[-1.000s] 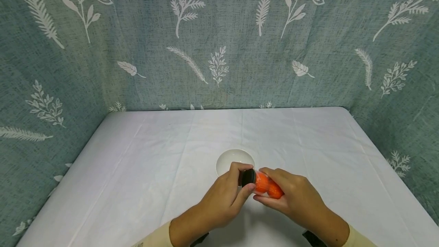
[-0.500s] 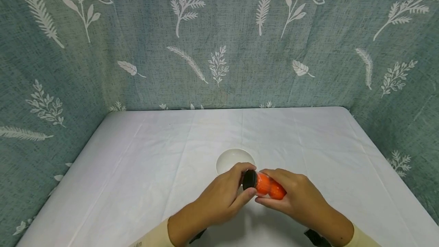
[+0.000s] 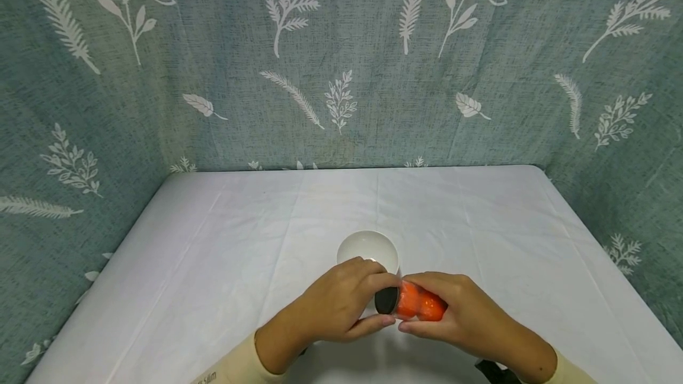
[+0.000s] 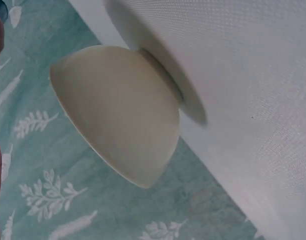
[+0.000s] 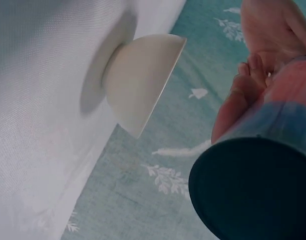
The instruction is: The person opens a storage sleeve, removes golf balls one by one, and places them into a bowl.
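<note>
Above the table, both hands hold a clear jar (image 3: 418,302) with orange round things inside, tilted on its side. My left hand (image 3: 341,301) grips the black lid (image 3: 386,300) at the jar's left end, thumb below and fingers over it. Around the body of the jar curls my right hand (image 3: 469,313), its palm side hidden. The right wrist view shows the jar's dark round base (image 5: 257,190) up close, with the left hand (image 5: 272,30) beyond it. Only slivers of fingers show at the edge of the left wrist view.
Just beyond the hands a white bowl (image 3: 368,246) stands upright on the white-covered table (image 3: 213,265). Its outer side fills much of the left wrist view. A green leaf-patterned cloth (image 3: 341,28) hangs behind the table and along both sides.
Both hands and the jar have come slightly lower and nearer. My left hand has turned about the lid, its fingers now lying further over the top. The bowl has stayed put.
</note>
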`<state>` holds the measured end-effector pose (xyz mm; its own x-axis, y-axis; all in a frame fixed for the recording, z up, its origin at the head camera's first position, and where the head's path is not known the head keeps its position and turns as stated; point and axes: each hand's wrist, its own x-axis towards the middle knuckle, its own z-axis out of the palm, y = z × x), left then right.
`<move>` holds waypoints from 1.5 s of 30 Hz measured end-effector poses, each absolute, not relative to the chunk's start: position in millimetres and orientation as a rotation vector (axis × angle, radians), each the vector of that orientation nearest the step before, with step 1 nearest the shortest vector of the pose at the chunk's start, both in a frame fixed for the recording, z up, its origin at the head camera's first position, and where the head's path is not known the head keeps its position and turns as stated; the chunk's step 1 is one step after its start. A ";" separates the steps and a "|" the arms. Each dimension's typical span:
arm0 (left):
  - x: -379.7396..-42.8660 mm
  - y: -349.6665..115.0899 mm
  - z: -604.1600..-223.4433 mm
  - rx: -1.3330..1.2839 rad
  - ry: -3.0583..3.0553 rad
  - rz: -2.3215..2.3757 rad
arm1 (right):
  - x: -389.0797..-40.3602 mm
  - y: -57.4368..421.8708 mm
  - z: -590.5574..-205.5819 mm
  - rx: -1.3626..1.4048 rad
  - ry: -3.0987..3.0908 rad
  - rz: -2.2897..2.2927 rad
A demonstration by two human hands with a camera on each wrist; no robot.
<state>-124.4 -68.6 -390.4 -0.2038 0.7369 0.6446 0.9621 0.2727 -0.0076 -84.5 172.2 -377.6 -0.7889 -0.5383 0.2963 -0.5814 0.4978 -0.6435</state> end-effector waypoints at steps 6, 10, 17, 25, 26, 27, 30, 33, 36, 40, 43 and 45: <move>-122.2 -67.9 -390.8 -1.514 -2.061 -0.560 | -83.8 170.9 -377.0 0.970 -2.678 1.206; -120.8 -67.5 -390.4 -1.494 -2.095 -0.584 | -83.8 169.8 -378.5 0.971 -2.639 1.188; -120.1 -65.7 -389.9 -1.468 -2.102 -0.640 | -84.0 168.3 -379.9 0.955 -2.580 1.120; -118.9 -63.7 -392.1 -1.413 -2.131 -0.655 | -83.7 168.3 -380.9 0.953 -2.527 1.065; -118.5 -63.6 -392.6 -1.406 -2.140 -0.661 | -83.8 168.3 -381.2 0.956 -2.517 1.050; -117.9 -63.6 -393.0 -1.401 -2.152 -0.667 | -83.8 168.3 -381.5 0.957 -2.509 1.036; -116.0 -63.5 -393.5 -1.385 -2.200 -0.700 | -83.9 167.9 -382.6 0.945 -2.492 0.989; -114.0 -63.0 -393.5 -1.373 -2.267 -0.756 | -83.9 167.4 -383.6 0.926 -2.486 0.946; -112.3 -62.5 -393.4 -1.359 -2.338 -0.834 | -83.9 166.9 -384.5 0.910 -2.485 0.911; -111.2 -62.3 -393.3 -1.335 -2.415 -0.913 | -83.8 166.6 -385.3 0.889 -2.492 0.886; -111.1 -62.3 -393.9 -1.315 -2.462 -0.946 | -84.1 166.7 -386.2 0.880 -2.483 0.853; -111.1 -62.1 -394.1 -1.309 -2.478 -0.972 | -84.5 166.9 -387.0 0.877 -2.470 0.823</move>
<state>-111.1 -62.1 -394.1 -0.5980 0.6746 0.4327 0.7889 0.4003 0.4662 -84.5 166.9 -387.0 -0.7272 -0.4365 0.5298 -0.6670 0.6315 -0.3953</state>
